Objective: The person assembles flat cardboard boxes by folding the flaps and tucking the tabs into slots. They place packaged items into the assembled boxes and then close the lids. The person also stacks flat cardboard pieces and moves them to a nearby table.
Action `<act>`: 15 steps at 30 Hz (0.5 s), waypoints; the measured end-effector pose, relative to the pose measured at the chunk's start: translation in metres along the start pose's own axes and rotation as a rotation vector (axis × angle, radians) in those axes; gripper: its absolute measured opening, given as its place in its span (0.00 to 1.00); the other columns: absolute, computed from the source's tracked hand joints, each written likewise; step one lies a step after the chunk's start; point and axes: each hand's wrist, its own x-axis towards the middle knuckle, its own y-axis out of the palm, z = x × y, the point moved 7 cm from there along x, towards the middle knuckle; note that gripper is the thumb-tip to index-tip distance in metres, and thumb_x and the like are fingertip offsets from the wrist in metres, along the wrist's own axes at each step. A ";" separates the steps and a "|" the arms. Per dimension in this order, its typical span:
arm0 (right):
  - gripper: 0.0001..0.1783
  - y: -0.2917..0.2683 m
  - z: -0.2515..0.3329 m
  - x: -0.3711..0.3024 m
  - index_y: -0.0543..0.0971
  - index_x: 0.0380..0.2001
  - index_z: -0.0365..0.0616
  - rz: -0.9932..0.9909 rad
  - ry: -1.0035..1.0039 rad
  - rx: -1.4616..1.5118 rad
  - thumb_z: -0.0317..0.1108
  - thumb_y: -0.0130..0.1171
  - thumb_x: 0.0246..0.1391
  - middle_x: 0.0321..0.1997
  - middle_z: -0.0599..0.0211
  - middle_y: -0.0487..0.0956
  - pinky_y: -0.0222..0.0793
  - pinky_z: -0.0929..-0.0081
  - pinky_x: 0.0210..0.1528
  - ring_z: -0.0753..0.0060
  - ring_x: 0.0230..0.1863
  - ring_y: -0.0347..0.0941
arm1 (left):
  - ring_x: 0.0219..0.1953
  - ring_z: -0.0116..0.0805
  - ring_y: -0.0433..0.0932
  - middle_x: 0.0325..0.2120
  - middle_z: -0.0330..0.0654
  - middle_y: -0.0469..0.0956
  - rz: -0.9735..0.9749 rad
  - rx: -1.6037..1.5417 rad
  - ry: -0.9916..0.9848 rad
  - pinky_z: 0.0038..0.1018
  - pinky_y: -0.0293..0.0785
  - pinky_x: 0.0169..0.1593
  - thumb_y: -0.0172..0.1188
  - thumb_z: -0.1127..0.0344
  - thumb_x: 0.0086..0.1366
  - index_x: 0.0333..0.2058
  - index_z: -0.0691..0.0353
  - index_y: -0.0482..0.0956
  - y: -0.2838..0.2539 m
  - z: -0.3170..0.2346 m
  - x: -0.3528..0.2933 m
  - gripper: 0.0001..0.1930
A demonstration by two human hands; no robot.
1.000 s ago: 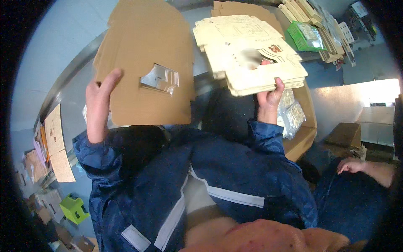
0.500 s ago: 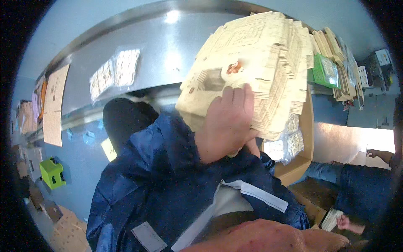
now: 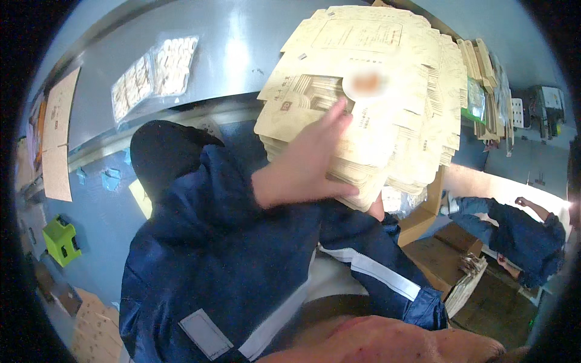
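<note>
A thick, uneven stack of cream printed cardboard cartons point(image 3: 393, 112), folded flat, stands before me partly over the metal table. My left hand point(image 3: 305, 163) lies on the stack's near left part, fingers stretched over the top carton and thumb apart at the near edge. Below the near corner, a bit of my right hand point(image 3: 376, 209) shows against the cartons; its other fingers are hidden beneath them. Behind the stack's near side, clear packs of pale pieces point(image 3: 396, 199) show in an open brown cardboard box point(image 3: 426, 212).
Two clear packs of whitish pieces point(image 3: 154, 75) lie on the metal table point(image 3: 230, 54). A brown cardboard sheet point(image 3: 60, 136) leans at the left, above a green stool point(image 3: 62, 240). At right, a co-worker point(image 3: 514, 230) bends near cardboard boxes; more flat cartons point(image 3: 478, 63) stand behind.
My left hand has spread its curled fingers and shifted left and toward me on the stack. My view has shifted. The co-worker's arm has moved, and a bundle beside them shows more.
</note>
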 end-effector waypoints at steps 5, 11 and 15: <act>0.45 -0.009 0.005 0.001 0.66 0.61 0.35 0.015 0.056 -0.046 0.44 0.69 0.41 0.59 0.51 0.73 0.61 0.61 0.67 0.58 0.63 0.68 | 0.73 0.53 0.50 0.71 0.58 0.50 0.097 -0.157 -0.058 0.39 0.50 0.72 0.72 0.60 0.54 0.65 0.68 0.62 -0.009 0.044 0.006 0.43; 0.45 -0.011 0.019 0.024 0.67 0.61 0.35 0.061 0.032 -0.075 0.43 0.70 0.40 0.59 0.51 0.73 0.61 0.62 0.67 0.58 0.63 0.68 | 0.64 0.40 0.66 0.61 0.50 0.69 0.591 -0.469 -0.145 0.36 0.62 0.66 0.68 0.52 0.60 0.63 0.68 0.66 -0.014 0.085 0.040 0.39; 0.45 -0.015 0.021 0.028 0.67 0.61 0.35 0.079 0.046 -0.095 0.43 0.70 0.40 0.59 0.51 0.73 0.62 0.62 0.66 0.58 0.63 0.68 | 0.56 0.52 0.70 0.53 0.55 0.71 0.211 0.029 0.085 0.41 0.63 0.63 0.76 0.39 0.44 0.59 0.69 0.65 0.005 0.057 0.026 0.52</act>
